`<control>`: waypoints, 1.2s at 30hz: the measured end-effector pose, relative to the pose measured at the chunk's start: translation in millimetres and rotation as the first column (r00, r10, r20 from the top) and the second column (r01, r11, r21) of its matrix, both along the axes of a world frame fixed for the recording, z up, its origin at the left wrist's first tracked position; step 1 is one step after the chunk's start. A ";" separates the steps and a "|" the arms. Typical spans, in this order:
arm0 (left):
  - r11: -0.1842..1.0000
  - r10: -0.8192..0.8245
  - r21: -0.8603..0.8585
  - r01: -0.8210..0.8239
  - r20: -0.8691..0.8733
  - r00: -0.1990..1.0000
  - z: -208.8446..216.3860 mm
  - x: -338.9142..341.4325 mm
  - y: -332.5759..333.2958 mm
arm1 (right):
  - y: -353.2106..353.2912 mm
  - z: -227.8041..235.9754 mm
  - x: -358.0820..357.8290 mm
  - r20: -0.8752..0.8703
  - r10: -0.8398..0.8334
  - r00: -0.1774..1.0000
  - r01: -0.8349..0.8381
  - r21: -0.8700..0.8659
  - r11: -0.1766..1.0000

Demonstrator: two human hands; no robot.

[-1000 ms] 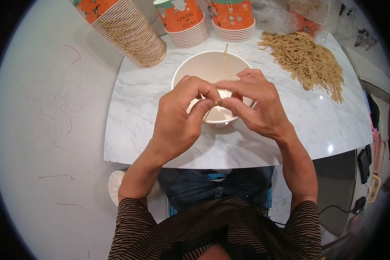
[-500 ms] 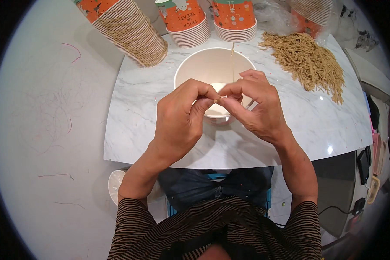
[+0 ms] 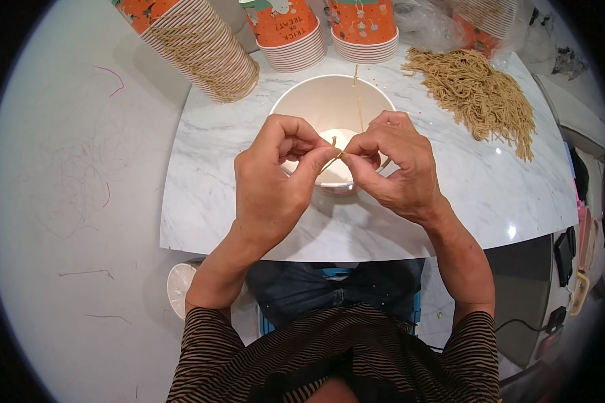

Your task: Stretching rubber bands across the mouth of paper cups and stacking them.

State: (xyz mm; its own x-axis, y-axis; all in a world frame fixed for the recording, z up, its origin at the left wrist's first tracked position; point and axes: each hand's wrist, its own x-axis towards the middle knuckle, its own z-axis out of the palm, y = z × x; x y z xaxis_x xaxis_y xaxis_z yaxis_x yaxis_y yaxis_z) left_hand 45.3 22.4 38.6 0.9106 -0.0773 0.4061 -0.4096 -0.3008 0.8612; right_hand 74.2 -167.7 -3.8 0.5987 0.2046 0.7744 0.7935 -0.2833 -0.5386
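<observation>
Over the near rim of a white-lined paper bucket (image 3: 306, 101), both my hands work on a thin tan cord (image 3: 334, 161). My left hand (image 3: 270, 174) pinches it between thumb and forefinger, and a short end sticks up beyond the fingertips. My right hand (image 3: 403, 171) pinches the same cord just to the right, fingertips almost touching the left ones. Strands cross between the two pinches; whether they form a knot is too small to tell. Another stretch of cord hangs inside the bucket from its far rim, where a short end stands up. The hands partly hide the bucket's near side.
Behind the bucket stand two stacks of orange printed buckets (image 3: 286, 27). At the back left leans a tall stack of buckets with cords (image 3: 205, 54). A heap of tan cords (image 3: 484, 94) lies right on the marbled table (image 3: 215, 215), near clear plastic wrapping (image 3: 423, 23).
The cord's short end and crossing strands now show between my fingertips. My left hand has shifted slightly left, and the fingers have parted a little. The bucket has barely moved.
</observation>
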 end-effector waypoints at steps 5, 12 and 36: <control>0.977 -0.004 0.211 -0.035 0.181 0.984 -5.3 1.6 6.3 | -0.1 0.6 0.0 0.010 -0.003 1.000 0.003 -0.020 1.000; 0.896 -0.063 0.407 -0.178 0.512 0.857 -6.8 3.9 3.3 | 0.0 -1.1 1.2 0.021 0.005 1.000 -0.004 -0.018 1.000; 0.923 -0.330 0.043 0.381 -0.418 0.846 29.3 16.9 27.4 | -0.9 -0.2 2.8 0.069 0.115 0.991 -0.114 -0.014 0.993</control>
